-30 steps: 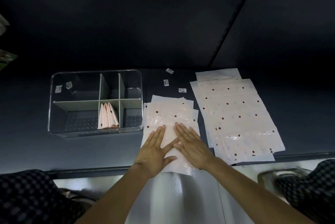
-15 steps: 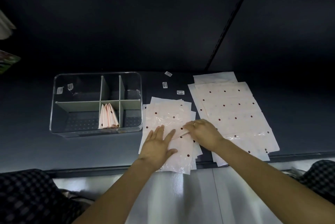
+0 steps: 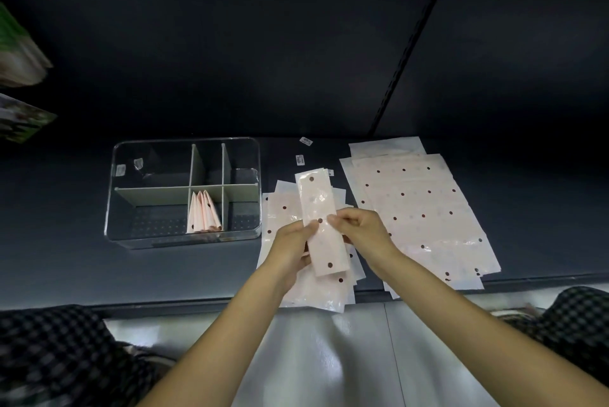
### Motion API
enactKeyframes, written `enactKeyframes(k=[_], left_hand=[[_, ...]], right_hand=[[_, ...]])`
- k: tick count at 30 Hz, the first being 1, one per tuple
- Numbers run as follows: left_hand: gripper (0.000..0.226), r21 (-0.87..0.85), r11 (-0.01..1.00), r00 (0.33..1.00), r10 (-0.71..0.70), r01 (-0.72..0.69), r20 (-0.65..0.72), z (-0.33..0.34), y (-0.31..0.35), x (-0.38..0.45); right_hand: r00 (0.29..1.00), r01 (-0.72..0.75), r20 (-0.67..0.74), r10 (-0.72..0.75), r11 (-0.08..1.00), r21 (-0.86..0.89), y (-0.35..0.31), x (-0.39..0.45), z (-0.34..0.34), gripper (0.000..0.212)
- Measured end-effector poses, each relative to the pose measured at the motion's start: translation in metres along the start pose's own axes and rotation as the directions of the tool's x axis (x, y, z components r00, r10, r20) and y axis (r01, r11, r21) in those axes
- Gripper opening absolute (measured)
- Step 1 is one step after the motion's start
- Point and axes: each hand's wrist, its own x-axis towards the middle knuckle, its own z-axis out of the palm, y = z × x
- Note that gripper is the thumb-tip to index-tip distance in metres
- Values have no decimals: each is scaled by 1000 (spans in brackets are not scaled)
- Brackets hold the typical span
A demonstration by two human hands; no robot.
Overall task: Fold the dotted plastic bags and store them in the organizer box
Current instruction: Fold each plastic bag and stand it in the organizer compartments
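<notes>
Now the left hand and right hand both pinch a folded strip of bag, raised over the near pile of bags. Half a second ago the left palm lay flat on that pile. Left stands the clear organizer box holding folded bags; right lies a second pile on the dark shelf.

Dim, dark surroundings; glare on the pale floor; wide-angle bending, blurred edges.
</notes>
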Motion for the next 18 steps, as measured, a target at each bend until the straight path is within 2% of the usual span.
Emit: enactKeyframes(k=[3,7,13,18], left_hand=[[13,12,999,999,42,-42,-8,-5,4,-6],[14,3,992,988,126,-126,-84,-18,12,-11],[24,-6,986,985,168,-168,50,-26,23,-16],[30,29,983,980,181,-184,84,-27,26,-18]], right_hand=[[999,6,-41,-5,1000,21,-5,-6,0,8],[999,-20,-32,21,999,45,-10,-13,-5,8],[999,3,44,-11,983,186,-15,-23,-13,21],[994,100,36,-108,981,169,-18,-25,-9,26]])
